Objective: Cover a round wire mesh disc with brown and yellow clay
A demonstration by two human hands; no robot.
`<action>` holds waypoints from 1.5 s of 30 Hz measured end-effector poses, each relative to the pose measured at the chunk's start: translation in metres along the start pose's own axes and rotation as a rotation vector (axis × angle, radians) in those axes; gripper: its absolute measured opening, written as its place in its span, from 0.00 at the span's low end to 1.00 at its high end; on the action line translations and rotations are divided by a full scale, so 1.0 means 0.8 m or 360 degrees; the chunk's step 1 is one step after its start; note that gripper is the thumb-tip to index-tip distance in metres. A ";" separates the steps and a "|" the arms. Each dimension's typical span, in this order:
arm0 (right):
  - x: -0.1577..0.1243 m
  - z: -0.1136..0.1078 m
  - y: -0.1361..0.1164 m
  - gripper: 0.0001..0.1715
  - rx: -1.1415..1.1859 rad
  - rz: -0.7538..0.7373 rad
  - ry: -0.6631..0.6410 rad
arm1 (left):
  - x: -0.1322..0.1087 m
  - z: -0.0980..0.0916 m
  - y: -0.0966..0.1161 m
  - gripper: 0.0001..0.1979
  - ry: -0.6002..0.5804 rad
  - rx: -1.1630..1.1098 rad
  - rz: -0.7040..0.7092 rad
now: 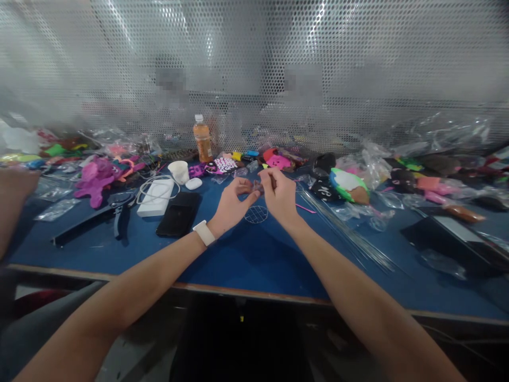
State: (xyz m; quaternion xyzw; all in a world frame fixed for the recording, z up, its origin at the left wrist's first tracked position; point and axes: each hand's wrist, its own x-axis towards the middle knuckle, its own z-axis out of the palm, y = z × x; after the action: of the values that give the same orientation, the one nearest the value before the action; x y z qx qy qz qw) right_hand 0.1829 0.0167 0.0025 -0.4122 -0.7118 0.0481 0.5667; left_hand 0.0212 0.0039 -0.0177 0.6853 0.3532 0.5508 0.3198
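Over the middle of the blue table, my left hand (235,204) and my right hand (280,193) meet, fingertips close together. Both are closed in a pinch around a small, partly see-through brownish piece (257,187), too small and blurred to name. Just below the fingers a round wire mesh (256,214) shows, crossed by thin lines; whether it is joined to the held piece I cannot tell. To the right of my right hand lie a bundle of long thin wires (353,236) and a short pink strip (305,208).
A black phone (178,215), a white power bank (156,197) with a cable, an earbud case (193,183), a paper cup (180,172) and large pliers (119,217) lie left. A drink bottle (202,140) and plush pieces stand behind. Another person's arm (14,201) enters at the left edge.
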 end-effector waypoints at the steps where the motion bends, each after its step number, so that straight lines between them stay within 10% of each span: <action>1: -0.001 0.001 -0.001 0.19 -0.0002 -0.0011 -0.0026 | 0.001 0.001 -0.001 0.11 -0.0002 -0.0045 -0.0032; 22: 0.005 -0.004 0.003 0.20 -0.0049 -0.0180 -0.0052 | 0.003 -0.002 0.000 0.13 -0.0271 -0.0214 0.0025; 36: 0.005 0.006 0.017 0.39 0.0326 -0.0017 -0.0363 | 0.004 -0.004 0.000 0.15 -0.0428 -0.0044 0.0157; 45: 0.027 -0.008 0.032 0.49 0.0718 0.0342 0.0141 | 0.003 -0.010 0.005 0.12 -0.0456 0.0309 0.0175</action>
State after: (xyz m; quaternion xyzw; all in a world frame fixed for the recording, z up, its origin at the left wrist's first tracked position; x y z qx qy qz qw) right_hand 0.2019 0.0448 0.0073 -0.3504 -0.6097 0.2476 0.6665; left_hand 0.0145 0.0039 -0.0113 0.8027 0.3176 0.4273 0.2686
